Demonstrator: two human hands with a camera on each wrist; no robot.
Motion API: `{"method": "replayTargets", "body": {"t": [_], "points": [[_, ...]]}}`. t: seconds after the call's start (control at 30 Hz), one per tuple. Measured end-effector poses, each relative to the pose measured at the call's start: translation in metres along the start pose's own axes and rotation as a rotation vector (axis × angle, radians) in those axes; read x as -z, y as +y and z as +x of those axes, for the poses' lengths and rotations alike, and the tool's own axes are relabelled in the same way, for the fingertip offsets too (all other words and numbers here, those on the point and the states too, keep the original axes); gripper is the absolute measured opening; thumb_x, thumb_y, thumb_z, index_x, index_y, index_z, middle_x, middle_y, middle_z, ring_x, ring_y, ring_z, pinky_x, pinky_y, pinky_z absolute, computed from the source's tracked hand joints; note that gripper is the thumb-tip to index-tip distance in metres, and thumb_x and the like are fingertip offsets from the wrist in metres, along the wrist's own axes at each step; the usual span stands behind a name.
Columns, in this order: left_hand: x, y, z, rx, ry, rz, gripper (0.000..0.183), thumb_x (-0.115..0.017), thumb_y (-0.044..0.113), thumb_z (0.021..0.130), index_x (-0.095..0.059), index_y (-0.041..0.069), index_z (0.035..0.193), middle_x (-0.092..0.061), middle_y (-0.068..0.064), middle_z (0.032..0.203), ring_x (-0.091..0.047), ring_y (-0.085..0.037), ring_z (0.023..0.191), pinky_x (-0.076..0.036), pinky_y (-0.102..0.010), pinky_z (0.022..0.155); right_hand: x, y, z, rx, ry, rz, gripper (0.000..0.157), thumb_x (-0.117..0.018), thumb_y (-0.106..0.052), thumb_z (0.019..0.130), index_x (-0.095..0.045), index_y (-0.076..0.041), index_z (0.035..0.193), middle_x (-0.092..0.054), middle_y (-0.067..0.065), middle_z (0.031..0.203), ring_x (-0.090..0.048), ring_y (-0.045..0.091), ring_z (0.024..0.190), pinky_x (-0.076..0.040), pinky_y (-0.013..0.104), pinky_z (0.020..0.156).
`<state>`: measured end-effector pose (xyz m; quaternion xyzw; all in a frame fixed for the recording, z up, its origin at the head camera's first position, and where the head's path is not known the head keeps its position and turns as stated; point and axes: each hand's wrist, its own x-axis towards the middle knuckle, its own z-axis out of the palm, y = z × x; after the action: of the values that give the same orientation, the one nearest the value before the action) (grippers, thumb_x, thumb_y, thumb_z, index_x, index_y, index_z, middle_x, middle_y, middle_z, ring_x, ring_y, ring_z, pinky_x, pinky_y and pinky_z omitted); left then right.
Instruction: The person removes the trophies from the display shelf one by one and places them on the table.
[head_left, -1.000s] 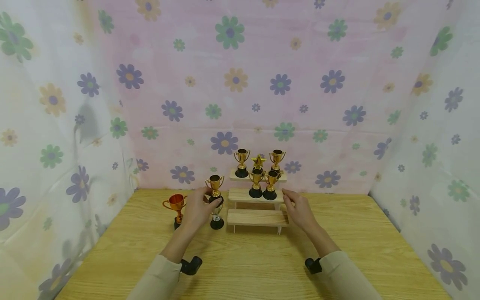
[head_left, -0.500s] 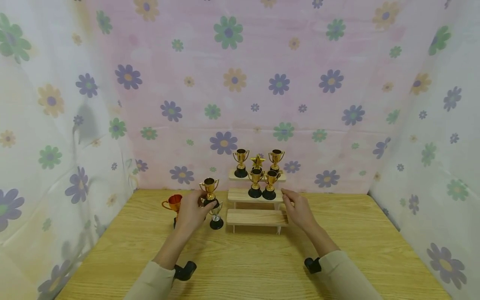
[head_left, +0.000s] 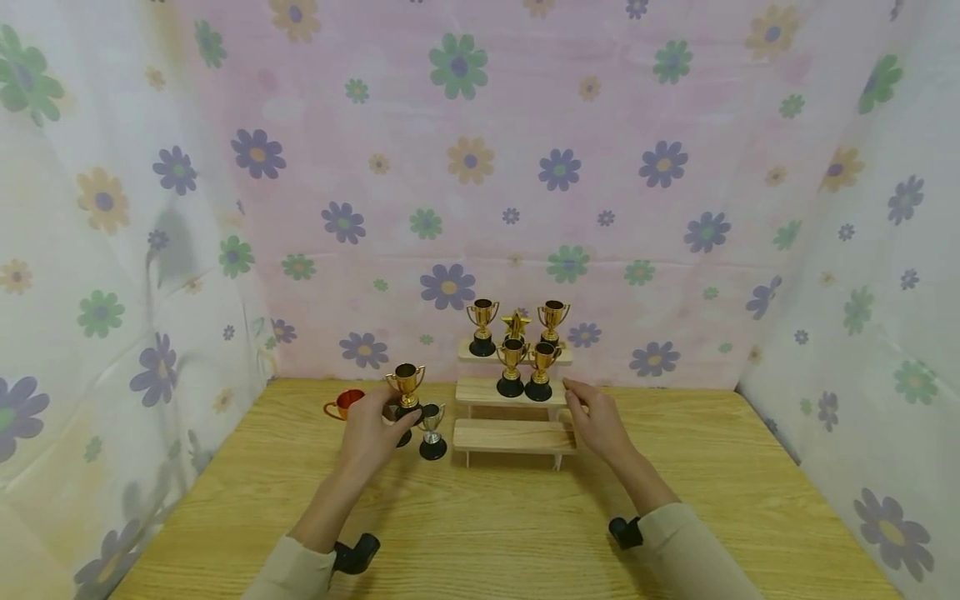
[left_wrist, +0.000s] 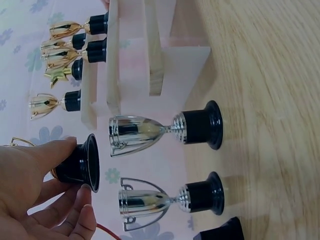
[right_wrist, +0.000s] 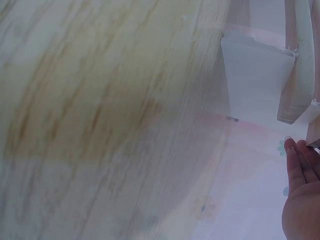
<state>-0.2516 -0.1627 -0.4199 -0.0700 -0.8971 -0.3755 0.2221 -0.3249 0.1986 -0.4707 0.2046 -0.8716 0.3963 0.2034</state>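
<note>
My left hand (head_left: 375,433) holds a gold trophy cup (head_left: 406,380) by its black base, raised above the table left of the stand. In the left wrist view thumb and fingers grip that black base (left_wrist: 75,165). Close beside it stands a silver trophy cup (head_left: 431,419); the left wrist view shows a second silver trophy cup (left_wrist: 145,201), mostly hidden in the head view. An orange-red trophy cup (head_left: 347,403) is partly behind my left hand. At the right end of the wooden tiered stand (head_left: 513,433), my right hand (head_left: 600,421) touches the middle shelf's edge with its fingertips.
Two gold cups (head_left: 483,315) and a gold star trophy (head_left: 516,323) occupy the top shelf. Two gold cups (head_left: 542,358) stand on the middle shelf; bare wood shows on the lowest. Flower-print cloth (head_left: 480,208) encloses the table's back and sides.
My left hand has moved left and slightly down with the gold trophy cup, away from the stand, uncovering more of the silver cup. My right hand stays at the shelf.
</note>
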Motion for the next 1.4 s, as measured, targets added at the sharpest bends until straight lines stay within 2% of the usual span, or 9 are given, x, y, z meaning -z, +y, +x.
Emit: {"method": "replayTargets", "body": {"t": [0.37,0.5,0.7,0.93,1.13,1.4], "points": [[0.005,-0.006,-0.009,0.040,-0.029,0.029,0.033,-0.081,0.018,0.090,-0.070,-0.002,0.114,-0.071,-0.014,0.105,-0.063,-0.027,0.088,-0.052,-0.040,0.075,0.001,0.000,-0.002,-0.012,0.000,0.007,0.035,-0.052,-0.010,0.107,-0.061,0.009,0.135,-0.063,0.027,0.134,-0.061,0.043,0.122,-0.053,0.056,0.095],[0.006,-0.008,-0.013,0.047,-0.026,0.027,0.032,-0.081,0.016,0.090,-0.070,-0.002,0.113,-0.071,-0.014,0.105,-0.063,-0.026,0.086,-0.052,-0.038,0.073,0.001,0.001,-0.002,-0.009,-0.003,0.007,0.035,-0.051,-0.010,0.108,-0.061,0.009,0.135,-0.063,0.027,0.134,-0.061,0.043,0.122,-0.053,0.056,0.095],[0.007,-0.013,-0.020,0.058,-0.018,0.044,0.030,-0.083,0.016,0.088,-0.071,-0.003,0.109,-0.070,-0.011,0.095,-0.059,-0.019,0.074,-0.049,-0.031,0.066,0.000,0.002,-0.002,-0.008,-0.003,0.000,0.034,-0.052,-0.010,0.107,-0.062,0.008,0.135,-0.063,0.027,0.134,-0.062,0.043,0.122,-0.053,0.055,0.094],[0.005,-0.020,-0.026,0.081,-0.039,0.008,0.025,-0.084,0.012,0.086,-0.072,-0.001,0.104,-0.065,-0.007,0.081,-0.050,-0.013,0.062,-0.041,-0.025,0.055,0.000,0.003,-0.002,-0.008,0.001,0.000,0.034,-0.051,-0.010,0.108,-0.061,0.008,0.135,-0.063,0.026,0.134,-0.062,0.042,0.122,-0.054,0.054,0.094],[0.000,-0.031,-0.028,0.099,-0.042,0.001,0.022,-0.084,0.008,0.084,-0.072,0.000,0.100,-0.064,-0.007,0.077,-0.051,-0.013,0.063,-0.041,-0.025,0.055,0.001,0.002,-0.002,-0.009,0.001,0.014,0.034,-0.053,-0.008,0.107,-0.062,0.007,0.135,-0.063,0.027,0.134,-0.063,0.043,0.120,-0.054,0.054,0.094],[-0.007,-0.043,-0.033,0.130,-0.038,0.047,0.021,-0.085,0.008,0.082,-0.072,-0.002,0.094,-0.059,-0.004,0.070,-0.049,-0.015,0.063,-0.039,-0.027,0.056,0.001,-0.001,-0.001,-0.007,-0.011,0.006,0.034,-0.052,-0.010,0.107,-0.061,0.008,0.135,-0.062,0.026,0.135,-0.061,0.043,0.123,-0.053,0.055,0.096]]}}
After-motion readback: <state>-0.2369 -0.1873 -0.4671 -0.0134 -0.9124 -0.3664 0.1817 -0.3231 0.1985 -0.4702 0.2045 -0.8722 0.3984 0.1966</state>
